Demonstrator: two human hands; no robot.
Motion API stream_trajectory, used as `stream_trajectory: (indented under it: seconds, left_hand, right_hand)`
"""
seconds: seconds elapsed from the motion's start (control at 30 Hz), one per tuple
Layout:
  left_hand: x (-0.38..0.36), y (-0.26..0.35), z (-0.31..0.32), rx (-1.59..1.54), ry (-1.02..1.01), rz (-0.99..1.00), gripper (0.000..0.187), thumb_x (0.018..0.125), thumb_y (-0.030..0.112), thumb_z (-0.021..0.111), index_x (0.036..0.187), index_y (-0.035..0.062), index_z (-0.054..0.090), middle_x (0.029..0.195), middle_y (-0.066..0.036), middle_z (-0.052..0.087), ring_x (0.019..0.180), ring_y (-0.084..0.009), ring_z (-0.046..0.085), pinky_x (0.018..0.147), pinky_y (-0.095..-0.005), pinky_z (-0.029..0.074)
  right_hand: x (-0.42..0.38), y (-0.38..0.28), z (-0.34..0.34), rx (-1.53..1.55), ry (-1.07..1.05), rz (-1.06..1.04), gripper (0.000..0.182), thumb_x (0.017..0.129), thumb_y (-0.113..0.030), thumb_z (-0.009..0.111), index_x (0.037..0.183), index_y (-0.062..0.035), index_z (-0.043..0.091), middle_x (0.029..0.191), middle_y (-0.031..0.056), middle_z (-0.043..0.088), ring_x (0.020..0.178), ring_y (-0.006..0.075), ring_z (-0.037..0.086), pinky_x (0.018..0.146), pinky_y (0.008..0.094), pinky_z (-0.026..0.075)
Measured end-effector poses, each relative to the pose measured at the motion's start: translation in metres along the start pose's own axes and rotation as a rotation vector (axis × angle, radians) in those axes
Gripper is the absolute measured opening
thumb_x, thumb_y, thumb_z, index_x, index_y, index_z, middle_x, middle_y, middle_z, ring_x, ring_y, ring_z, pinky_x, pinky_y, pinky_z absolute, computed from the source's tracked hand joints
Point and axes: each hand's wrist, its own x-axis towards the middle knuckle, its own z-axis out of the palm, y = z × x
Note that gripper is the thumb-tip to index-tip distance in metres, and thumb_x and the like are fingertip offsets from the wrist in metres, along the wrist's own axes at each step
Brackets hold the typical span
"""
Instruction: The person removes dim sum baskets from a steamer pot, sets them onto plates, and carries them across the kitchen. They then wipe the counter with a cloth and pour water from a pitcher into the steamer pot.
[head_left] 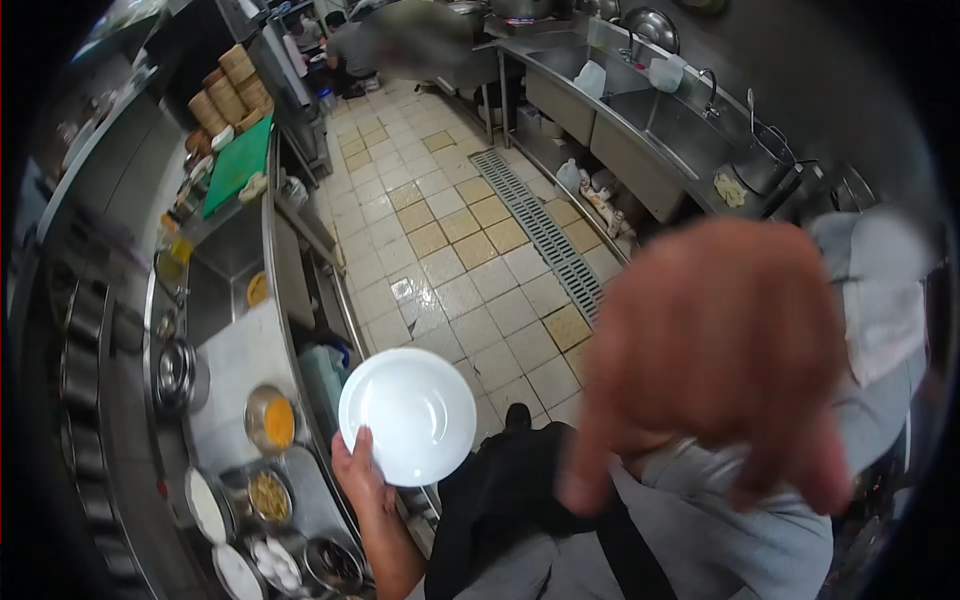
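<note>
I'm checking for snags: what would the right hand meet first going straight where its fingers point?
The right hand points downward in view, probably meeting the grey clothing first; blur leaves depth unclear.

Left hand (362, 476) holds a white plate (408, 416); the blurred right hand (712, 345) seems half-curled.

In left hand (364, 476), plate (410, 420); left of it, counter (232, 370) with bowls (257, 425); along right, sinks (640, 168); between, floor (472, 296) with drain grate (540, 238).

From afar I see white and yellow floor tiles (470, 325), a slotted drain grate (540, 230), steel sinks (630, 165) against a dark wall (850, 95).
</note>
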Motion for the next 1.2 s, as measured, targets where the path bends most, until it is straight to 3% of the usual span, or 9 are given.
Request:
stream_trajectory:
  seconds: [0.13,0.2,0.33,0.53,0.67,0.77,0.9,0.97,1.2]
  left_hand:
    - [0.051,-0.008,0.004,0.039,0.107,-0.047,0.037,0.092,0.011,0.059,0.123,-0.0048,0.048,0.108,-0.017,0.063,0.09,-0.0275,0.066,0.076,-0.0405,0.057]
    - [0.083,-0.013,0.006,0.065,0.178,-0.058,0.036,0.092,0.011,0.059,0.123,-0.005,0.048,0.108,-0.019,0.063,0.091,-0.0287,0.066,0.077,-0.0422,0.057]
    - [0.167,-0.025,0.024,0.21,0.331,-0.082,0.032,0.09,0.007,0.061,0.117,-0.0049,0.049,0.105,-0.018,0.063,0.087,-0.0268,0.065,0.075,-0.0387,0.055]
    - [0.324,-0.036,0.112,0.221,0.242,-0.131,0.035,0.09,0.005,0.06,0.121,-0.0052,0.049,0.109,-0.019,0.062,0.092,-0.0268,0.064,0.08,-0.0399,0.054]
    - [0.439,-0.057,0.177,0.379,0.072,-0.071,0.036,0.091,0.007,0.061,0.122,-0.0059,0.048,0.109,-0.017,0.062,0.09,-0.0234,0.063,0.081,-0.0382,0.053]
    - [0.498,-0.059,0.267,0.196,-0.096,-0.125,0.036,0.091,0.005,0.06,0.123,-0.0047,0.045,0.109,-0.015,0.061,0.091,-0.0236,0.063,0.081,-0.0379,0.054]
    - [0.565,-0.086,0.369,0.147,-0.187,-0.127,0.034,0.091,0.004,0.06,0.121,-0.0037,0.046,0.11,-0.017,0.06,0.093,-0.0255,0.063,0.08,-0.0393,0.055]
    - [0.585,-0.096,0.412,0.169,-0.168,-0.136,0.033,0.091,0.004,0.06,0.12,-0.0036,0.046,0.11,-0.017,0.06,0.093,-0.0256,0.064,0.08,-0.0392,0.055]
    - [0.661,-0.118,0.54,0.152,-0.179,-0.203,0.033,0.09,0.004,0.06,0.12,-0.0034,0.047,0.106,-0.017,0.062,0.087,-0.0255,0.065,0.074,-0.0377,0.056]
  right_hand:
    - [0.015,0.069,-0.11,-0.27,0.002,0.439,0.02,0.085,-0.023,0.074,0.081,-0.0053,0.066,0.06,0.0014,0.058,0.052,0.0136,0.053,0.053,0.0263,0.041]
    - [0.01,0.112,-0.152,-0.416,0.009,0.791,0.025,0.083,-0.027,0.074,0.086,-0.0033,0.066,0.063,0.0046,0.06,0.054,0.0163,0.055,0.054,0.0284,0.044]
    - [-0.059,0.209,-0.248,-0.888,-0.015,0.971,0.038,0.087,-0.035,0.069,0.105,-0.0025,0.065,0.079,0.0131,0.068,0.071,0.0244,0.065,0.066,0.0348,0.05]
    - [-0.256,0.233,-0.348,-0.91,0.162,1.632,0.041,0.086,-0.04,0.065,0.11,-0.0067,0.065,0.103,0.0178,0.068,0.098,0.0356,0.064,0.086,0.0426,0.05]
    - [-0.359,0.179,-0.354,-0.769,0.769,1.853,0.042,0.082,-0.036,0.072,0.109,-0.0051,0.066,0.1,0.0157,0.069,0.093,0.0304,0.067,0.08,0.0371,0.053]
    - [-0.398,0.15,-0.357,-0.532,1.404,1.784,0.039,0.081,-0.026,0.074,0.11,-0.0018,0.064,0.093,0.0133,0.068,0.079,0.0207,0.067,0.066,0.0312,0.054]
    - [-0.401,0.135,-0.423,-0.598,1.575,1.829,0.034,0.086,-0.021,0.07,0.111,-0.0014,0.06,0.086,0.0081,0.065,0.068,0.0158,0.064,0.057,0.0305,0.052]
    - [-0.411,0.133,-0.473,-0.587,1.755,1.616,0.036,0.085,-0.016,0.07,0.116,-0.0026,0.058,0.087,0.0078,0.065,0.067,0.0152,0.063,0.056,0.0309,0.051]
    - [-0.399,0.114,-0.733,-1.404,1.543,1.498,0.056,0.081,-0.027,0.073,0.128,-0.0019,0.054,0.115,0.0196,0.062,0.108,0.0321,0.06,0.093,0.0388,0.048]
